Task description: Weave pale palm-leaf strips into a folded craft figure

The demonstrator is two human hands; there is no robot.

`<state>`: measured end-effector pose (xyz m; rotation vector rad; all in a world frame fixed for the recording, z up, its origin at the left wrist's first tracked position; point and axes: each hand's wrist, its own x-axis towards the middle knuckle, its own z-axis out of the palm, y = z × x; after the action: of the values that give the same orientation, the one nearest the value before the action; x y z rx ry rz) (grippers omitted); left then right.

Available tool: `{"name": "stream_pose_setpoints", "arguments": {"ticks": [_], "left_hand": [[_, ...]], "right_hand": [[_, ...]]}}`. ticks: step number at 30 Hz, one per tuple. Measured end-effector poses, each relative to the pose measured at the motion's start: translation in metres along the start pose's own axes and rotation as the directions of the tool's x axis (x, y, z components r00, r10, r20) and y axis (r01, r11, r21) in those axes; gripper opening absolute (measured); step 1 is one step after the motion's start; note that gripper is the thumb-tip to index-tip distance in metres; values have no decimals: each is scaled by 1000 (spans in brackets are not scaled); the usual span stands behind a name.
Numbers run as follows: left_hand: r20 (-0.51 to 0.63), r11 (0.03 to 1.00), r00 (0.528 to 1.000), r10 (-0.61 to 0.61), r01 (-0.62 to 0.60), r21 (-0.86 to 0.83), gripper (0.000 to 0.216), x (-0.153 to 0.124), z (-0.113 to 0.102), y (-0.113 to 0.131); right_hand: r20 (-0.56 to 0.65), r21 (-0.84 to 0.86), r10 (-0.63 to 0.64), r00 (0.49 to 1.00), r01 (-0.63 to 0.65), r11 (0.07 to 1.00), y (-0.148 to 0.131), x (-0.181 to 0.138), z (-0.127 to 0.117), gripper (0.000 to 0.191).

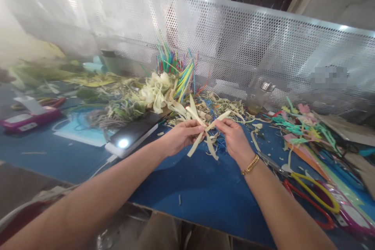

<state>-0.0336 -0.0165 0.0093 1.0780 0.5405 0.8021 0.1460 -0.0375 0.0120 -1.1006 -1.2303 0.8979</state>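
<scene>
Above the blue table (199, 191), both my hands pinch pale yellow palm-leaf strips (202, 129) that cross each other. My left hand (180, 136) has its fingers closed on the strips from the left. From the right, my right hand (233, 136), with a gold bracelet on the wrist, grips one strip that points up and to the left. The loose strip ends hang down between the hands.
A heap of leaf strips and woven pieces (155, 93) lies behind, with coloured straws (175, 68) upright. A phone with a lit lamp (131, 136) lies to the left. Scissors (304, 187) lie to the right beside coloured woven items (301, 125). A perforated metal screen (234, 43) backs the table.
</scene>
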Motion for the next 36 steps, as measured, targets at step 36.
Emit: {"name": "stream_pose_setpoints", "arguments": {"ticks": [36], "left_hand": [[305,801,952,-16,-170,574,32,-3,-3,3]], "right_hand": [[8,-284,-160,987,156,946,-9,-19,20,10]]}}
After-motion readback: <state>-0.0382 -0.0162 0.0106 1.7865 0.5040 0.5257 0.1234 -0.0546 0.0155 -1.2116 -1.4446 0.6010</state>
